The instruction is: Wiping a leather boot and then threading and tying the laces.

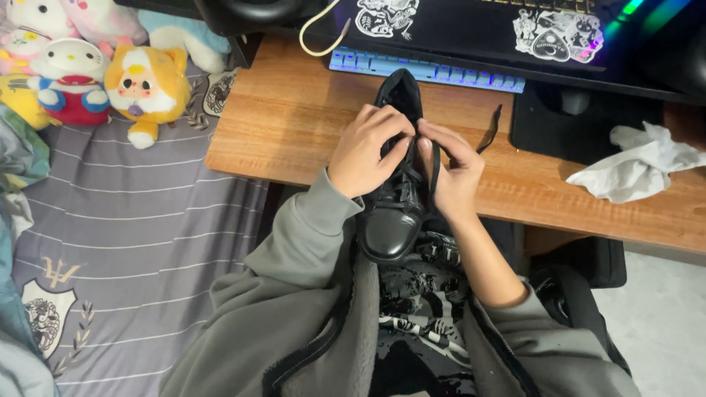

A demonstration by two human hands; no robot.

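Note:
A black leather lace-up shoe [396, 213] lies on the front edge of a wooden desk [294, 117], toe pointing toward me and hanging over the edge. My left hand [365, 151] covers the lacing area, fingers pinched on a black lace. My right hand [452, 169] grips the other black lace [435, 165] beside the tongue. A loose lace end [491, 129] trails right across the desk. Both arms wear grey sleeves.
A blue-lit keyboard [426, 70] and a black stickered laptop [471, 26] sit behind the shoe. A crumpled white tissue [636, 165] lies on the right of the desk, by a black mouse pad [581, 125]. Plush toys [95, 73] rest on a grey striped bed [140, 220] at left.

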